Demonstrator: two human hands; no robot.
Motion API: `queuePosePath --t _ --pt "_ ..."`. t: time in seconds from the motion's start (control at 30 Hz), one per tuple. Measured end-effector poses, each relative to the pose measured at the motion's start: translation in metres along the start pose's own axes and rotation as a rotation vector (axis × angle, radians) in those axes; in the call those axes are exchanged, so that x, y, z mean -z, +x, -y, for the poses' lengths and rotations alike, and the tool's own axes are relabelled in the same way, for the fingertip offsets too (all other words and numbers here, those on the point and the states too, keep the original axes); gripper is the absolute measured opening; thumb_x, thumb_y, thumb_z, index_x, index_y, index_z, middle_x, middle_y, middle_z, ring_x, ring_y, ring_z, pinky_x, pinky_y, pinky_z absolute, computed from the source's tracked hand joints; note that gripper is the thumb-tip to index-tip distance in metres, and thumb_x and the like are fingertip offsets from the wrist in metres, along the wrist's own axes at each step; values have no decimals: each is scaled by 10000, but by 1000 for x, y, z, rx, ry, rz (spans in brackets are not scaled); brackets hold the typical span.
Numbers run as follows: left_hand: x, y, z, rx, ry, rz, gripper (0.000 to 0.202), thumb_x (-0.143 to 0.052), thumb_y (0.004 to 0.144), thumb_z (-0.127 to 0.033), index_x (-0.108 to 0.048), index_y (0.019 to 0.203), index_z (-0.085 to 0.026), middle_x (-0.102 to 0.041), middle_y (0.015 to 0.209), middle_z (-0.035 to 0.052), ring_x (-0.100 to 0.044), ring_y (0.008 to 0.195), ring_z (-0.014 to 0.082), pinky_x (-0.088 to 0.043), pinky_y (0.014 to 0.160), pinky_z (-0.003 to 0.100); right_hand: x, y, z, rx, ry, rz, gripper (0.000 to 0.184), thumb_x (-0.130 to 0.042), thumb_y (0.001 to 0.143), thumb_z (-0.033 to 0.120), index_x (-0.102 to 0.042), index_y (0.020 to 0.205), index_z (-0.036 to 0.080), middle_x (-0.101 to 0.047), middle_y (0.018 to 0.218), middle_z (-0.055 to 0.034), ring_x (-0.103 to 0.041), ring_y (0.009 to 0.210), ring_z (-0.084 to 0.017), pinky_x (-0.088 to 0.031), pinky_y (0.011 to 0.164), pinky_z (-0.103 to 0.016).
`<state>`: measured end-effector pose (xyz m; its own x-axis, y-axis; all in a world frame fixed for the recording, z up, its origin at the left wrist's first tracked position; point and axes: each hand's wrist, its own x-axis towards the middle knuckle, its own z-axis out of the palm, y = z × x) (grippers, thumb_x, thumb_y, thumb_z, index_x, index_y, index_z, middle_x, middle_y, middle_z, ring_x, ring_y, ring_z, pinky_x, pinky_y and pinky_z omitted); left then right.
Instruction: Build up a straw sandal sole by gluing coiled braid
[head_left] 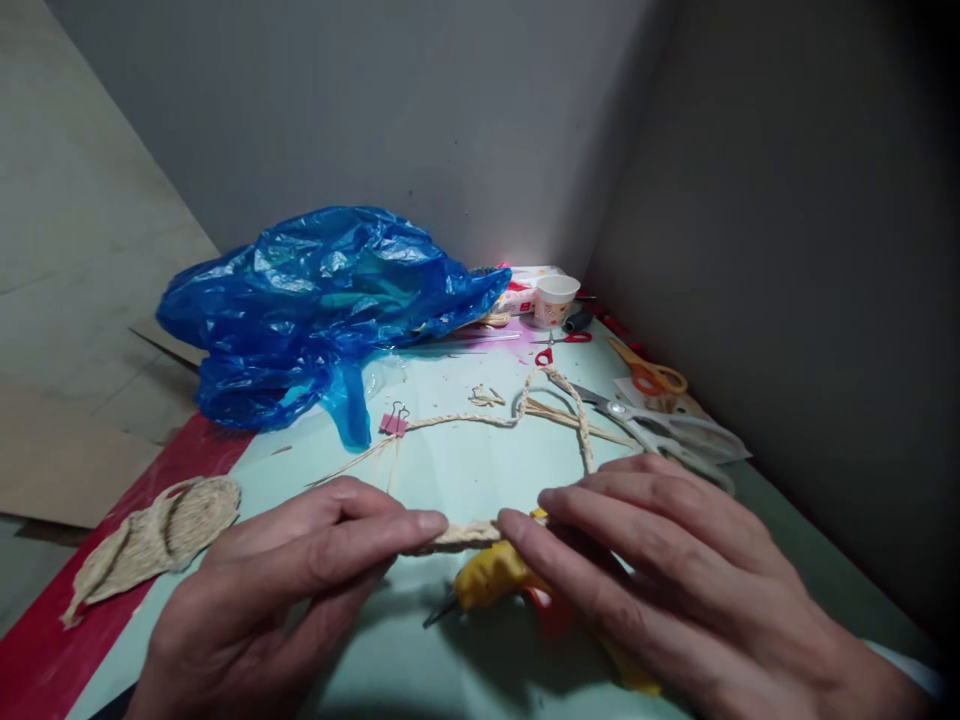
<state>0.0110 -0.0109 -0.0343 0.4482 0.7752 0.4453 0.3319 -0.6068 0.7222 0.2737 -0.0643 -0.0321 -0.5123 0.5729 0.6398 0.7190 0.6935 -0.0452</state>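
My left hand (300, 570) and my right hand (675, 570) meet low in the view, each pinching one end of a short flat stretch of braided straw cord (465, 535). The braid runs on from my right fingers up in a loop across the table (450, 470) to a pink binder clip (393, 421), where loose strands fan out. Under my right hand lies a yellow glue gun (495, 578) with a red trigger, its nozzle pointing left. Both hands are closed on the braid.
A crumpled blue plastic bag (315, 300) fills the back left. A woven straw piece (154, 535) lies at the left edge. Grey scissors (660, 428), orange-handled scissors (651, 378), red-handled scissors (559, 345) and a paper cup (555, 298) sit near the grey walls at the right.
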Motion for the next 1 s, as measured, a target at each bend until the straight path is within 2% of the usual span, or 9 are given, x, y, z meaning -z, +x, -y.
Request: queuePosePath --t 0.07,0.13,0.2,0.3,0.43,0.53,0.73,0.9,1.0 --pt "-2 0 0 22 -2 -44 450 -639 873 -153 -751 1105 -521 -779 966 -115 -717 840 110 -533 754 140 -3 2 -6 29 83 16 306 -508 1032 161 -620 1311 107 -685 1125 -68 -596 993 -176 -490 847 -338" --pt "-4 0 0 73 11 -81 436 -677 850 -194 -748 1073 -562 -793 961 -153 -728 843 110 -535 785 136 -8 5 -10 -6 179 -5 298 -501 1020 130 -626 1286 80 -668 1069 -85 -582 962 -176 -486 838 -335" --pt "-5 0 -1 165 52 -107 340 -722 825 -280 -769 1003 -566 -805 944 -177 -739 855 114 -522 849 129 -13 7 -13 -58 277 -35 295 -480 1000 91 -638 1247 61 -645 1020 -87 -563 920 -163 -481 803 -313" --pt "-5 0 -3 294 85 -124 202 -752 793 -395 -797 921 -545 -815 947 -173 -747 895 138 -515 895 137 -18 8 -14 -119 418 -34 355 -475 934 15 -637 1250 40 -619 959 -68 -532 853 -124 -466 744 -248" --pt "-4 2 -5 374 58 -107 176 -768 770 -412 -803 878 -547 -815 934 -164 -749 890 150 -536 853 142 -16 10 -15 -202 525 -16 357 -485 922 -11 -656 1229 51 -633 910 -32 -546 835 -74 -457 751 -162" --pt "-4 3 -5 390 52 -87 165 -771 764 -415 -805 860 -544 -813 924 -159 -751 858 147 -546 796 134 -14 11 -15 -235 536 18 341 -476 936 9 -665 1215 64 -661 948 -35 -580 876 -70 -462 780 -156" --pt "-5 2 -2 355 98 -58 196 -777 766 -401 -796 880 -559 -810 915 -188 -734 878 118 -501 868 99 -15 13 -10 -216 562 -25 230 -557 969 68 -683 1161 53 -649 954 -61 -600 871 -82 -488 754 -165" --pt "-9 4 -3 300 0 -10 263 -753 795 -347 -780 892 -590 -802 860 -188 -727 759 99 -531 705 98 -17 11 -10 -204 531 1 242 -549 953 39 -729 1111 74 -638 919 -45 -563 829 -73 -461 734 -170" --pt "-12 3 -3 308 -33 -10 281 -745 801 -335 -775 901 -596 -801 870 -193 -734 766 89 -535 712 95 -19 6 -11 -156 444 -52 257 -580 918 6 -741 1091 107 -631 935 -18 -529 826 -68 -437 748 -184"
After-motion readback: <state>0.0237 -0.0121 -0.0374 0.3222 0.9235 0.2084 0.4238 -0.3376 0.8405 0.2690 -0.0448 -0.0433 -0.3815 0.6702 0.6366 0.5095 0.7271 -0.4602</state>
